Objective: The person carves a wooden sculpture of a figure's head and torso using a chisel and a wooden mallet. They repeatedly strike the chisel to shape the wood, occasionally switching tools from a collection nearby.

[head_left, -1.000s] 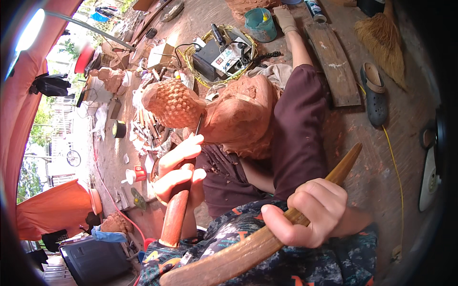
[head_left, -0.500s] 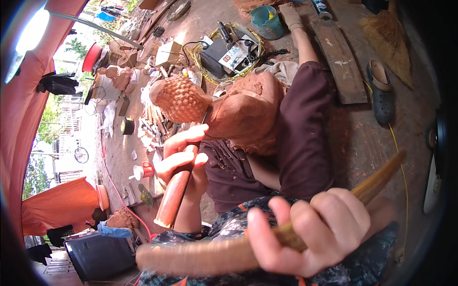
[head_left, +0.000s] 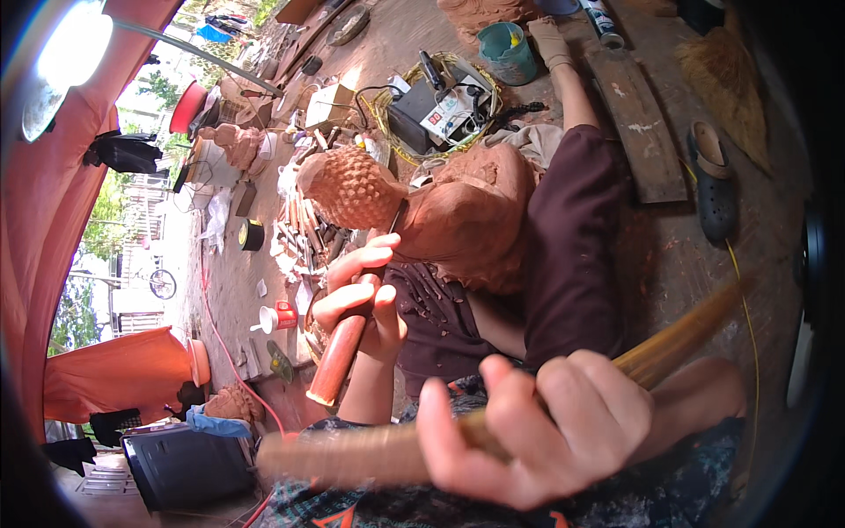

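A reddish-brown carved figure (head_left: 471, 211), its head (head_left: 348, 189) covered in rounded knobs, lies across in front of me between my legs. My left hand (head_left: 377, 321) is closed around the red-brown wooden handle of a chisel (head_left: 337, 359). The chisel's thin dark blade reaches the neck area, between the head and shoulder; whether its tip touches is too small to tell. Nearer to me, my right hand (head_left: 559, 427) grips a curved wooden stick (head_left: 348, 456), whose thick left end is blurred by motion. That end is apart from the chisel handle's butt.
Loose tools (head_left: 304, 224) lie in a pile left of the head. Beyond the figure stand a wire-ringed basket (head_left: 387, 132) with an electrical box and a teal bucket (head_left: 508, 55). A plank (head_left: 638, 132) and dark clog (head_left: 715, 189) lie right. A red-and-white cup (head_left: 280, 317) is left.
The whole view has shifted slightly, so the scene sits further right. My right hand and the stick have moved left and a little upward. My left hand keeps the chisel at the neck.
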A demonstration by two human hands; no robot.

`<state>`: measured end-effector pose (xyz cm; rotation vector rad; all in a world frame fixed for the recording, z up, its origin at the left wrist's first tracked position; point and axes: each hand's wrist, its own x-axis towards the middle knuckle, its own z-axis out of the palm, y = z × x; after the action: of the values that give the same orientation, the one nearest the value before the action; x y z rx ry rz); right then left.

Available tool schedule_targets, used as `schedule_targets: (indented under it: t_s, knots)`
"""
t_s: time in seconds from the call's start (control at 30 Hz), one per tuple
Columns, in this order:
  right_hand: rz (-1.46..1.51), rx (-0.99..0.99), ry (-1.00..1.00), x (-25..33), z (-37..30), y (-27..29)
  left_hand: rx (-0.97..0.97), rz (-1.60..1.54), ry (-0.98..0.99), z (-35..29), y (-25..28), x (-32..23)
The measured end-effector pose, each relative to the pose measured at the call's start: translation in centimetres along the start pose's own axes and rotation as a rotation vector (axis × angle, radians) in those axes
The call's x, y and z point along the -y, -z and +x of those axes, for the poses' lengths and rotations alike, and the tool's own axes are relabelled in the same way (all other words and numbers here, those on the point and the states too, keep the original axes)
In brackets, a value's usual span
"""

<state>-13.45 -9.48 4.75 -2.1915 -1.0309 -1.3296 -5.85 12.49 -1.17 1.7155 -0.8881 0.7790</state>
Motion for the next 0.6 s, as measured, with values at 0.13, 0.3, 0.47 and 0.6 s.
schedule_targets:
  t_s: [0.13, 0.3, 0.47, 0.6]
  knots:
    - [-0.011, 0.096, -0.038, -0.3, -0.2, 0.1, 0.017, -0.012, 0.019, 0.2, -0.3, -0.1]
    - [0.113, 0.104, -0.283, -0.9, -2.0, -0.2, 0.309, -0.073, -0.037, 3.0, 1.5, -0.6]
    - [0.583, 0.06, -0.756, -1.6, -5.7, -0.7, 0.238, -0.254, -0.025, 3.7, 0.7, -0.8]
    - [0.806, 0.186, -1.248, -1.3, -8.9, -1.4, 0.135, -0.563, 0.321, 5.1, 2.1, -5.3]
